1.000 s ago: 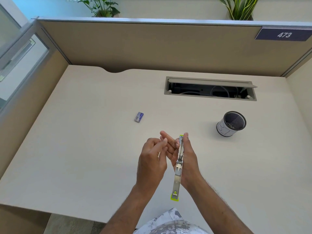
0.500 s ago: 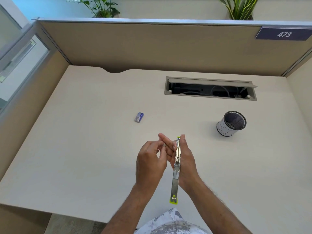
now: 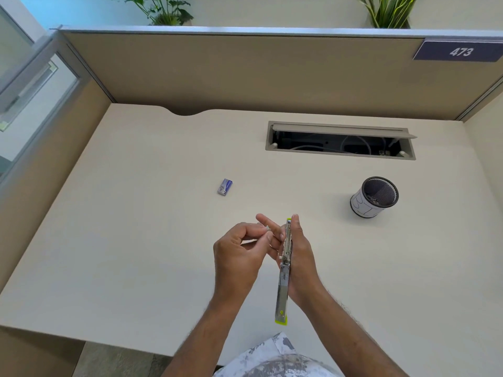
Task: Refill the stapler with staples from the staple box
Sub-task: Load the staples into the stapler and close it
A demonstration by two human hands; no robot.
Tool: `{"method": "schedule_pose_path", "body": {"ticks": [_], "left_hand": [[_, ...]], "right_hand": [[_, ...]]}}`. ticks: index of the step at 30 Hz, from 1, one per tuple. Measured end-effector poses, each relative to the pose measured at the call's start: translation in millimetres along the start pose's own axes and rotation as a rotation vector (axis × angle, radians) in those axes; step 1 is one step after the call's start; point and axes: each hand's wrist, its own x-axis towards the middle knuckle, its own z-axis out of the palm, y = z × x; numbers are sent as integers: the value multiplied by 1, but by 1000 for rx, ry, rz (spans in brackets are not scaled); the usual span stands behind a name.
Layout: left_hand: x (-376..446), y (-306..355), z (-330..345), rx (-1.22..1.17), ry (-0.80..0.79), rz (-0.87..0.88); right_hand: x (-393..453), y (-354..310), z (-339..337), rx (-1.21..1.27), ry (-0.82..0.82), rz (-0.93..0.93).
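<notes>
The stapler is unfolded flat, a long metal strip with lime-green ends, held edge-up above the desk. My right hand grips it along its far half, the near green end pointing toward me. My left hand is just left of the stapler, thumb and forefinger pinched on a small strip of staples close to the stapler's far end. The staple box, small and blue-grey, lies shut on the desk beyond my hands to the left.
A black mesh pen cup with a white label stands at the right. An open cable hatch is set into the desk at the back. Beige partition walls enclose three sides.
Both hands with the stapler have shifted slightly away from me. My left fingers have drawn back a little from the stapler, still pinched.
</notes>
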Motion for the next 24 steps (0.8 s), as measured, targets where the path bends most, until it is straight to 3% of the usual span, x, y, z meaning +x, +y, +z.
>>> {"method": "schedule_pose_path", "body": {"ticks": [5,13,24], "left_hand": [[-9,22,2,-35,-81,-18],[-28,17,22,397,-29,246],[-24,9,21,474,6,282]], "right_hand": [[2,6,-2,-18,-14,53],[-2,1,-1,139,-66,201],[-3,0,2,151,-96,206]]}}
